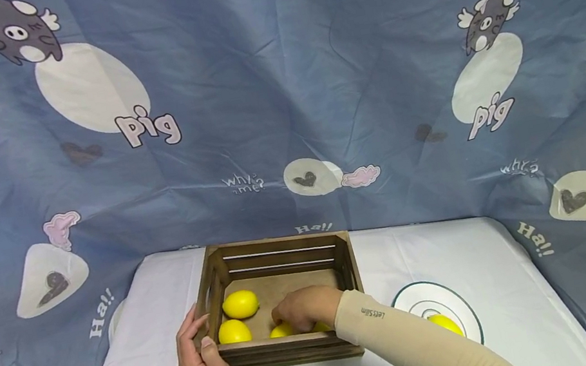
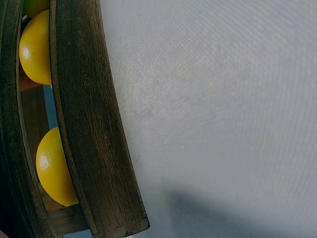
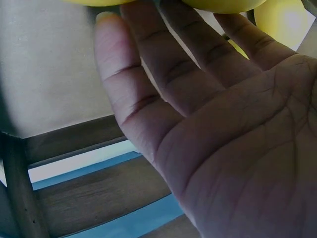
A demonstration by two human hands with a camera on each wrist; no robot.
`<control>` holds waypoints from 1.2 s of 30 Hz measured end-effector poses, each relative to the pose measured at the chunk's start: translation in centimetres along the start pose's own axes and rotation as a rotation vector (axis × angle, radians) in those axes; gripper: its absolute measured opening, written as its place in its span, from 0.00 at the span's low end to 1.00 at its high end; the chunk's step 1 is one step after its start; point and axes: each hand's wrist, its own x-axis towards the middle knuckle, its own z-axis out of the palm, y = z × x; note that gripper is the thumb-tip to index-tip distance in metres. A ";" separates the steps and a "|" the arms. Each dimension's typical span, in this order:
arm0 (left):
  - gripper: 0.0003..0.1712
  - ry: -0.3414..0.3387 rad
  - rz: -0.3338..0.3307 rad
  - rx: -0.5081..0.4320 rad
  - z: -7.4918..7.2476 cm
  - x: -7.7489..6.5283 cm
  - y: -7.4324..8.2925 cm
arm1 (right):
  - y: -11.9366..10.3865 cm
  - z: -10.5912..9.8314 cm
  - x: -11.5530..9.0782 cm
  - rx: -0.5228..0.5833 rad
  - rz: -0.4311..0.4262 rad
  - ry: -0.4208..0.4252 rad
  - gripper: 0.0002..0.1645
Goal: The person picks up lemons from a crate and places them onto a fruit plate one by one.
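Note:
A slatted brown wooden crate [image 1: 293, 350] stands on the table, with yellow lemons inside. Two of them, a rear lemon [image 1: 240, 304] and a front lemon [image 1: 233, 331], lie at the left side. My left hand [image 1: 202, 362] grips the crate's front left corner, thumb at the front rim and fingers along the left side. Inside the crate, my right hand [image 1: 308, 308] reaches down over a lemon [image 1: 280, 330] by the front wall. In the right wrist view its fingers [image 3: 168, 64] are extended, fingertips right at the lemons; the thumb is hidden.
To the right of the crate, a white plate [image 1: 407, 299] with a dark rim holds one lemon [image 1: 445, 324], partly covered by the right sleeve [image 1: 408, 333]. A white cloth [image 1: 432, 240] covers the table. Blue printed fabric [image 1: 307, 62] hangs behind and at both sides.

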 end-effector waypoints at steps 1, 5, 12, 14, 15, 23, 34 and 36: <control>0.21 0.000 -0.002 -0.002 0.0 0.0 0.0 | 0.0 0.0 0.0 -0.002 0.000 -0.004 0.23; 0.20 0.001 -0.004 -0.005 0.1 0.0 0.1 | 0.1 -0.1 -0.1 0.004 -0.003 -0.015 0.25; 0.18 0.001 -0.001 -0.005 0.1 -0.1 0.0 | 0.3 0.0 -0.1 -0.001 0.001 -0.013 0.19; 0.18 0.002 -0.005 -0.002 0.2 -0.1 -0.1 | 0.3 0.0 -0.1 0.012 0.016 -0.017 0.15; 0.18 0.004 -0.007 0.000 0.1 -0.1 -0.1 | 0.3 0.0 -0.1 0.018 0.024 -0.019 0.13; 0.16 0.009 -0.015 0.016 0.0 0.0 -0.2 | 0.0 0.2 -0.1 -0.003 -0.025 -0.034 0.25; 0.16 -0.006 -0.036 0.024 0.0 0.0 0.1 | -0.7 0.3 -0.2 -0.037 0.002 0.029 0.07; 0.15 0.001 -0.031 0.020 0.1 -0.1 0.1 | -0.8 0.3 -0.2 -0.053 -0.001 0.040 0.07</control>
